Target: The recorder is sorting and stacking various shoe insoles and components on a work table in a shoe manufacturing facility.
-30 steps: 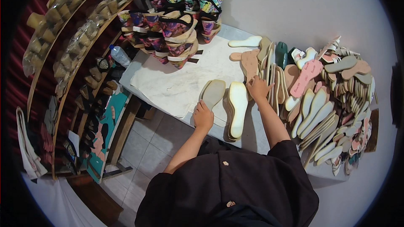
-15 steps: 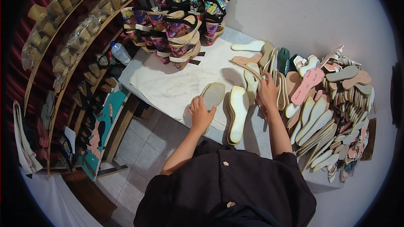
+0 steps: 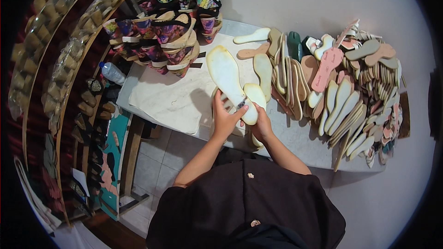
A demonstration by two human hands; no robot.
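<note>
With forearms (image 3: 198, 161) angled inward, one white insole (image 3: 225, 70) is grasped above the desk (image 3: 288, 133), its narrow end pinched by the left hand (image 3: 224, 122), thumb on top, and cupped by the right hand (image 3: 263, 126). One bottle (image 3: 112, 74) is seen left of the hands, two black strips (image 3: 196, 65) beyond.

From the person's head, the fisheye view looks down and forward over the dark shirt (image 3: 286, 193) to the nearby left hand (image 3: 224, 121), right hand (image 3: 262, 126) and table (image 3: 304, 143), while its bent left rim probably distorts the dim shelves (image 3: 57, 159).
</note>
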